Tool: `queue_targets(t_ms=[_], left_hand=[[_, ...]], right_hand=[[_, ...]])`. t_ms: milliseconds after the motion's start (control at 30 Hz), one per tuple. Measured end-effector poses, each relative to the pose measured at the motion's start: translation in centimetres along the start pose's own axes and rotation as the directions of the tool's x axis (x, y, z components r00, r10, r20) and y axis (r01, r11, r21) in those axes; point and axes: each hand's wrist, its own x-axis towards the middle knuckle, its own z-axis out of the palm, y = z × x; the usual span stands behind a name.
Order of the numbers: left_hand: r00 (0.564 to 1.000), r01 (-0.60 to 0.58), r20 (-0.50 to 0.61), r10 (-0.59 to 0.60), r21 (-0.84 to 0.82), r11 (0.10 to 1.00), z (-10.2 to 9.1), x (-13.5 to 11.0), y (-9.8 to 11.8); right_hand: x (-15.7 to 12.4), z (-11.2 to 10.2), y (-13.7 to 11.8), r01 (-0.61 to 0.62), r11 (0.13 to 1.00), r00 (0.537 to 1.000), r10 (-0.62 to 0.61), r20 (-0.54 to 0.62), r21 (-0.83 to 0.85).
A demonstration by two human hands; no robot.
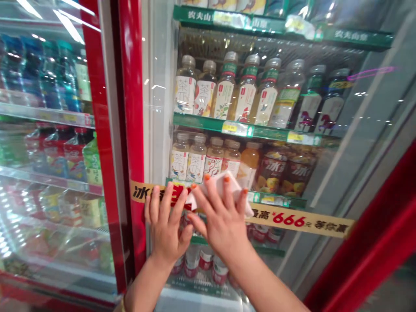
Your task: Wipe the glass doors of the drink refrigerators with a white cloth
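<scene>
My right hand [224, 223] lies spread over a folded white wipe [235, 184], pressing it against the glass door of a drinks cooler. The wipe could be paper or cloth; I cannot tell which. Just to its left, my left hand [166, 229] is spread with the fingers pointing up, over the lettered tan strip [325, 225] that crosses the door. Nothing shows in the left hand. Part of the strip is hidden behind both hands and the wipe.
Behind the glass, bottled drinks [224, 89] line green-edged shelves [204, 120]. A red frame post [133, 108] stands left of this door, and another red frame [367, 242] slants at lower right. A second cooler with blue bottles [52, 78] is at far left.
</scene>
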Motion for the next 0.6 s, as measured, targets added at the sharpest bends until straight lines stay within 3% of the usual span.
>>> queue_targets(t_ms=[67,133,233,300,367,500,567,600], left_hand=[[1.000,0.006,-0.004,-0.006,-0.041,0.999,-0.4,0.5,0.3],[1.000,-0.028,-0.011,0.028,-0.052,0.998,-0.2,1.2,0.8],[0.996,-0.087,0.026,0.088,-0.053,0.995,1.0,2.0,2.2],[0.995,-0.089,0.044,0.091,-0.040,0.995,1.9,2.1,3.2],[0.997,-0.073,0.035,0.074,-0.013,0.997,2.6,1.8,3.7],[0.999,-0.050,0.015,0.050,-0.011,0.999,3.3,1.0,3.0],[1.000,-0.028,0.004,0.028,-0.070,0.997,3.6,0.7,2.3],[1.000,0.017,0.007,-0.016,-0.144,0.989,3.7,0.6,2.1]], right_hand=[[-2.6,0.3,0.4,0.029,1.000,0.999,-0.029,0.020,-0.008],[-5.1,0.2,2.8,-0.112,0.993,0.993,0.114,0.029,-0.046],[-6.4,-0.7,7.4,-0.441,0.891,0.897,0.443,-0.014,-0.106],[-5.8,-1.0,8.6,-0.563,0.820,0.827,0.559,-0.068,-0.104],[-5.5,-0.8,7.6,-0.557,0.826,0.830,0.552,-0.080,-0.088],[-9.1,0.3,4.8,-0.343,0.936,0.939,0.342,-0.031,-0.081],[-11.5,0.4,5.9,-0.394,0.914,0.919,0.394,-0.028,-0.094],[-12.3,0.2,7.0,-0.479,0.873,0.878,0.478,-0.036,-0.095]])
